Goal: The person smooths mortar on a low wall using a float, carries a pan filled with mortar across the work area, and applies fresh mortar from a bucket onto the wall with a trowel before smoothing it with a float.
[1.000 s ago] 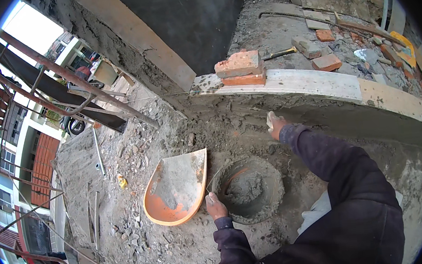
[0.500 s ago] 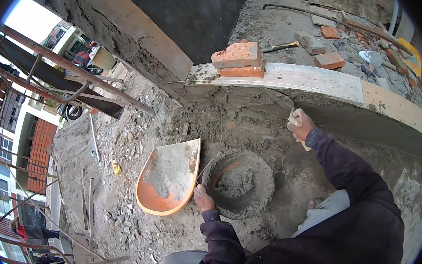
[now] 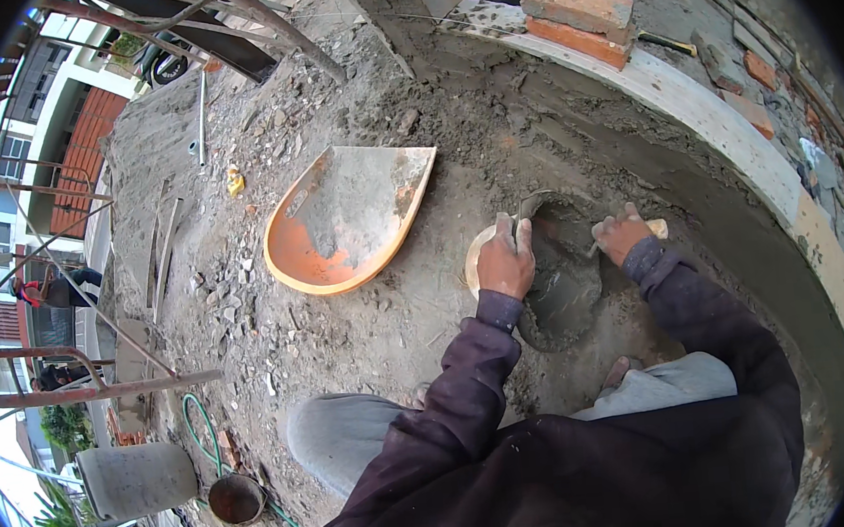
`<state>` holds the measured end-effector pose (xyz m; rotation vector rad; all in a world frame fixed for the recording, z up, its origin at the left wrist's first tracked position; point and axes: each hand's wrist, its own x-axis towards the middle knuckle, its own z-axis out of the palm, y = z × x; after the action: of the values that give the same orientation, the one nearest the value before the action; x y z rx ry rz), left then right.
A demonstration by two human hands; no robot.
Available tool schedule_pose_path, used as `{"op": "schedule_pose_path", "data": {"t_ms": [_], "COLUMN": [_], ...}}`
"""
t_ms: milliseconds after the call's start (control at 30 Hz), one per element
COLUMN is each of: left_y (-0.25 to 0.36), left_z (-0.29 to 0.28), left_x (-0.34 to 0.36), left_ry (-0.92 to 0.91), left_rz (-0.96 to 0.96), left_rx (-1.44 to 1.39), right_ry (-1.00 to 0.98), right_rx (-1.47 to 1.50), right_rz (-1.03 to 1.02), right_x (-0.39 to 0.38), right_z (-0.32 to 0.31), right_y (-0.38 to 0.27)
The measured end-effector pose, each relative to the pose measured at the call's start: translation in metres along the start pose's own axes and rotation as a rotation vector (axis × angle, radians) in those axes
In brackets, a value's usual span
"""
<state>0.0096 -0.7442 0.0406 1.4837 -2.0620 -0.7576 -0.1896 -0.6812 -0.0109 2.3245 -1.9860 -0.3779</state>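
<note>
My left hand [image 3: 507,264] is closed on the near-left rim of the round mortar bucket [image 3: 550,325], which looks tilted. Grey wet mortar coats the inside of the bucket. Beside that hand shows a pale curved edge [image 3: 472,259] that I cannot make out. My right hand [image 3: 624,236] wraps round a trowel, whose wooden handle [image 3: 658,229] sticks out past the fist. The trowel's blade is mostly hidden at the bucket's right side. To the left lies an orange scoop-shaped container [image 3: 338,226], smeared with grey cement.
A low wall with a pale board [image 3: 673,91] on top curves along the right. Two stacked bricks [image 3: 577,24] sit on it, near a hammer [image 3: 667,43]. Rubble covers the ground at left, with scaffold pipes [image 3: 92,391], a green hose [image 3: 195,424] and a drum [image 3: 138,479].
My right hand has brought the trowel from the wall face down to the bucket. My left hand has shifted along the rim, and the bucket has tipped. The view has turned.
</note>
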Motion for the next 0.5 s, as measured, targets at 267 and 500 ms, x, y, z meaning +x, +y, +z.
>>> {"op": "schedule_pose_path", "data": {"t_ms": [267, 500], "left_y": [0.003, -0.105], "left_z": [0.009, -0.031], "left_x": [-0.006, -0.014], "left_ry": [0.128, 0.316], "left_rz": [0.022, -0.21], "left_rx": [-0.138, -0.338], "right_ry": [-0.112, 0.003], "right_rx": [0.611, 0.923], "right_rz": [-0.072, 0.05], "right_x": [-0.031, -0.007], "right_z": [0.044, -0.008], "right_y": [-0.069, -0.057]}}
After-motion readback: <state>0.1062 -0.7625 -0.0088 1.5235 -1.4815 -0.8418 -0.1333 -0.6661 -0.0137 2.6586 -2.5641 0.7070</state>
